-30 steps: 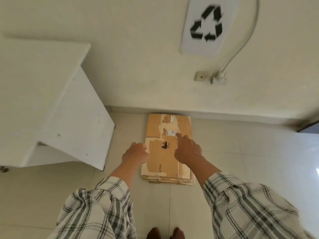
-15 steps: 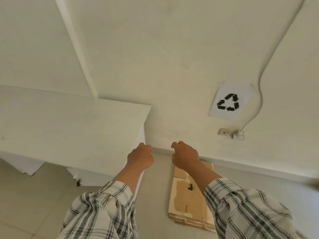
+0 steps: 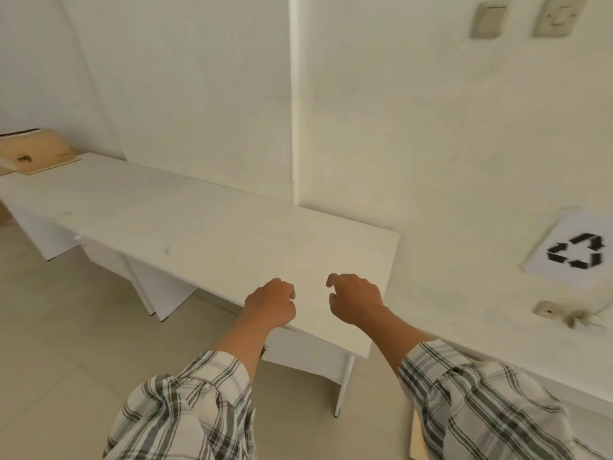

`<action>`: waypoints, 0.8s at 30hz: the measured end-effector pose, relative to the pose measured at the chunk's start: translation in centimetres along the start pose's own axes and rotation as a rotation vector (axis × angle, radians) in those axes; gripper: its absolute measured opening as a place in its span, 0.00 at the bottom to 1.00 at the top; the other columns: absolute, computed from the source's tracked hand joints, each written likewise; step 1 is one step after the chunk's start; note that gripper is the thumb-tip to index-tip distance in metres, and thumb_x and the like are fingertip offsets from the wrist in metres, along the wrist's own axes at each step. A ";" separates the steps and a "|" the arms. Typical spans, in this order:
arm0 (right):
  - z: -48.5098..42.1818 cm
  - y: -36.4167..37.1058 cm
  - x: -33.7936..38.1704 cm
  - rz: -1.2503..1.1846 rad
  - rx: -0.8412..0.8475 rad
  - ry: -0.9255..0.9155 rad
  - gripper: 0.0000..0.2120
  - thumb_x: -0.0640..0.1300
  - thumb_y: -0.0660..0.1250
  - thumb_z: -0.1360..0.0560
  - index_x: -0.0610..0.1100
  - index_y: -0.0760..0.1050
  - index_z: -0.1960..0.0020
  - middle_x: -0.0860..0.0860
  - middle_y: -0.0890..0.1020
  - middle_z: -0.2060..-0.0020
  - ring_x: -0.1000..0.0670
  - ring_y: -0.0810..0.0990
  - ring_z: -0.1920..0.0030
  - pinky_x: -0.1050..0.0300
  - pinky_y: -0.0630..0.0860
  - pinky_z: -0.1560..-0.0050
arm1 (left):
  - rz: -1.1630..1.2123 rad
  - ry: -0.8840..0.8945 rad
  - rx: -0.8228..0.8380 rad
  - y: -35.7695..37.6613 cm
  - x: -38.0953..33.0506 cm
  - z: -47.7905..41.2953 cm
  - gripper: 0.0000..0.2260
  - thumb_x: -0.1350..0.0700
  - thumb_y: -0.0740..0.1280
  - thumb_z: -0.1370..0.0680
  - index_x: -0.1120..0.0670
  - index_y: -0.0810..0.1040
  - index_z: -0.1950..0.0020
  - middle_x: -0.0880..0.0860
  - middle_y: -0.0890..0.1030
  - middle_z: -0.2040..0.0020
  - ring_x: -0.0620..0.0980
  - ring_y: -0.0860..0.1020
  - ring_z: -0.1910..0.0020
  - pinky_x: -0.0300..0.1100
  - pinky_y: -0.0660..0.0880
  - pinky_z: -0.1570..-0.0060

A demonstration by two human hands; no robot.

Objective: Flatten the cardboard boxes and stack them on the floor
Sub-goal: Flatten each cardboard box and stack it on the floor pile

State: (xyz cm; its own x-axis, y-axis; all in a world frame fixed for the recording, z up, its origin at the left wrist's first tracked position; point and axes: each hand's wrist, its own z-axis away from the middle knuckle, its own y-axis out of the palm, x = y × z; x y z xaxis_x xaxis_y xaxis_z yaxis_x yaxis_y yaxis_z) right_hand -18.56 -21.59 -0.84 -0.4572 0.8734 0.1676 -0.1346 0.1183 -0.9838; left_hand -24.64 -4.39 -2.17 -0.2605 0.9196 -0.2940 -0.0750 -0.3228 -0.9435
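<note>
One cardboard box (image 3: 34, 151) sits at the table (image 3: 199, 224) far left end; left hand (image 3: 270, 305) nearer, right hand (image 3: 356, 302) beside it, both loosely curled, empty.

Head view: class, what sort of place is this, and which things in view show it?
Probably an indoor room used as a recycling corner: a recycling sign on the wall, a long white table along it, and a cardboard box at the table's far end.

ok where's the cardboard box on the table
In the head view it is at the far left: the cardboard box sits on the far end of the long white table, beside the wall.
</note>
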 end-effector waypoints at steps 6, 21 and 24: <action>-9.9 1.1 11.8 0.008 0.002 -0.099 0.18 0.46 0.57 0.20 0.52 0.70 0.31 0.49 0.78 0.40 0.44 0.79 0.43 0.52 0.75 0.45 | 0.017 -0.085 -0.035 -4.5 11.5 -4.3 0.14 0.56 0.60 0.21 0.48 0.76 0.37 0.49 0.72 0.35 0.54 0.75 0.40 0.45 0.72 0.44; -36.5 4.3 42.0 -0.043 0.048 -0.313 0.17 0.46 0.57 0.20 0.53 0.71 0.32 0.50 0.80 0.41 0.45 0.80 0.45 0.53 0.75 0.46 | 0.084 -0.275 -0.128 -18.0 43.9 -19.0 0.12 0.53 0.60 0.20 0.47 0.76 0.38 0.48 0.74 0.35 0.53 0.75 0.39 0.47 0.73 0.41; -40.8 6.6 48.0 -0.051 0.068 -0.324 0.17 0.46 0.57 0.20 0.53 0.71 0.32 0.50 0.79 0.41 0.45 0.80 0.44 0.53 0.75 0.47 | 0.091 -0.293 -0.132 -19.6 51.1 -21.4 0.13 0.53 0.59 0.20 0.46 0.76 0.38 0.47 0.74 0.35 0.52 0.75 0.39 0.47 0.73 0.41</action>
State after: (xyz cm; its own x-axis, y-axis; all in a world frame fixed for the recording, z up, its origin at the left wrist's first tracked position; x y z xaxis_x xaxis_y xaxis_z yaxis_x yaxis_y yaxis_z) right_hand -5.51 40.40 -1.89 -0.7030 0.6700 0.2385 -0.2179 0.1164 -0.9690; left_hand -15.86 53.71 -1.98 -0.5275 0.7789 -0.3392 0.0814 -0.3511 -0.9328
